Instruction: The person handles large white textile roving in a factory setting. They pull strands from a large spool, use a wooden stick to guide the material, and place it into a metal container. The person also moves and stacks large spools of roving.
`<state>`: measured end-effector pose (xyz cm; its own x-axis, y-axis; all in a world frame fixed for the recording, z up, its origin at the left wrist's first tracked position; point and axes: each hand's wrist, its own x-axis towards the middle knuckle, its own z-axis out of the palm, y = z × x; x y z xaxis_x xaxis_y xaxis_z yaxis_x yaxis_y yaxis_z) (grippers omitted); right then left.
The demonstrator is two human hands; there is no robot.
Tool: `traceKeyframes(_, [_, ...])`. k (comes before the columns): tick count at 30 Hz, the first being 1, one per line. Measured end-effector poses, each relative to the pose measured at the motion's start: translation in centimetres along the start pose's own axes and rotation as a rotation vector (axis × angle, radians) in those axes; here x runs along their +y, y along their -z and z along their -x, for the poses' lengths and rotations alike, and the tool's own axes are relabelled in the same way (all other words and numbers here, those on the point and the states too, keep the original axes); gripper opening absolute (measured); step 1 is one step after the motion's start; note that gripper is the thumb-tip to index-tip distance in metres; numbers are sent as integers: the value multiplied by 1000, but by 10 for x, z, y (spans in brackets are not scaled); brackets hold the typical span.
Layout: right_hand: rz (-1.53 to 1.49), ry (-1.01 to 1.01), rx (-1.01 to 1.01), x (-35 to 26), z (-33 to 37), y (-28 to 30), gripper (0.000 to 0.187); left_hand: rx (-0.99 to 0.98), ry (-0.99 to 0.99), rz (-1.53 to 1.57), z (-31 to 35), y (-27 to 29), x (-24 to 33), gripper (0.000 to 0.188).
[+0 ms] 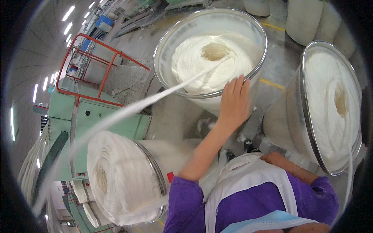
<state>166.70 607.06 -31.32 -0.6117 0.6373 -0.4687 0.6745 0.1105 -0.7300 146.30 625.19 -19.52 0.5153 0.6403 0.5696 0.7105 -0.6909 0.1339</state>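
A tall pale can with a shiny metal rim stands ahead of me, holding a coil of white sliver with a hole in its middle. My left hand lies on the near right part of that rim, fingers stretched out over it; its thumb is not clear. From the coil, a loose sliver strand runs up and away to the lower left, slightly blurred. Close to my waist is my right hand, mostly covered by the white apron, so its fingers are hidden.
At right stands another full can, a strand hanging over its rim. A third can, heaped with sliver, is at lower left. Beyond it are a green machine and a red railing. More cans line the far right.
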Motion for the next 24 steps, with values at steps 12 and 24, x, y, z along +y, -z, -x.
traceKeyframes(12, [190,11,68,-2,-2,-5,29,66,139,2,47,-8,4,36])
traceKeyframes(24, [209,325,675,-101,-25,123,24,272,332,-62,190,77,-102,17])
